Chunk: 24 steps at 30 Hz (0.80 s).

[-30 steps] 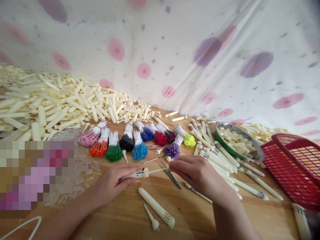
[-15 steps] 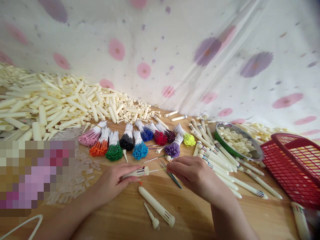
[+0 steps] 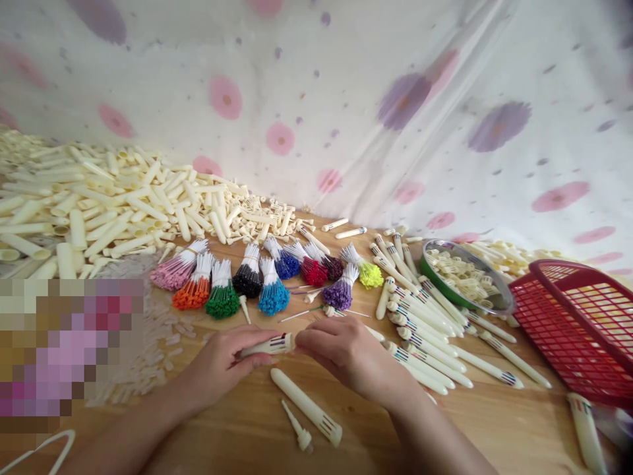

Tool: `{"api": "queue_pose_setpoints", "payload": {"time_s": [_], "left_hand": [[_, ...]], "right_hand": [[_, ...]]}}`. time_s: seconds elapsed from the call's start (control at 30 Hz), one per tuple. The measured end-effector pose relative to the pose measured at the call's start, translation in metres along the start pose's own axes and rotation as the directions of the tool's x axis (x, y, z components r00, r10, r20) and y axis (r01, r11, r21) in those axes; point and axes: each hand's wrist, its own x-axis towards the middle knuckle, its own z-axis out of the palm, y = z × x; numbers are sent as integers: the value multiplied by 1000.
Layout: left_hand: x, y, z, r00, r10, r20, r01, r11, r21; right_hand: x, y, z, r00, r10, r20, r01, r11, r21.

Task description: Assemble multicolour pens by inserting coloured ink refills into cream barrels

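Observation:
My left hand (image 3: 222,359) is closed around a cream multi-colour pen barrel (image 3: 270,346), its slotted end pointing right. At that end the fingers of my right hand (image 3: 349,353) are pinched together. The thin pen refill they held half a second ago is now hidden by the fingers and the barrel. Below both hands, another cream slotted barrel (image 3: 306,406) lies tilted on the wooden table, with a small cone-shaped cream part (image 3: 297,427) beside it. Just beyond my hands are rubber-banded refill bundles, among them light blue (image 3: 273,293), green (image 3: 221,297) and purple (image 3: 340,290).
Cream tubes (image 3: 113,204) are heaped at the left back, near clear small pieces (image 3: 148,356). On the right lie several slotted pens (image 3: 430,330), a green-sided metal bowl (image 3: 429,280) of small cream parts and a red basket (image 3: 558,330). A flowered sheet (image 3: 316,99) hangs behind.
My right hand has moved left to the barrel's end, and the thin white refill that stuck out of it no longer shows. My left hand keeps its hold on the barrel.

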Motion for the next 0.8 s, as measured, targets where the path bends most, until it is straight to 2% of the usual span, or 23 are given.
{"api": "queue_pose_setpoints", "payload": {"time_s": [0.17,0.3,0.37,0.43,0.53,0.6,0.7,0.8], "left_hand": [[-1,-2,4,995,-24,-101,12,994,-113],[0,-2,3,982,-49,-181,21,988,-155],[0,-2,3,980,-48,-195,11,982,-186],[0,-4,3,976,7,-216,-56,974,-219],[0,-9,3,952,122,-281,-192,953,-236],[1,-11,4,938,167,-305,-242,943,-227],[2,-13,5,931,224,-287,-284,940,-189],[2,-14,6,920,285,-268,-328,936,-130]], "right_hand": [[1,1,6,990,94,-101,-61,955,291],[-1,9,1,981,180,-65,-144,918,370],[-2,14,0,972,233,20,-228,926,301],[-3,18,2,929,344,134,-360,924,126],[-9,21,12,786,569,242,-512,818,-264],[-15,20,23,719,652,241,-521,734,-435],[-21,20,40,719,653,240,-495,722,-483],[-21,22,44,737,628,249,-482,747,-457]]}}
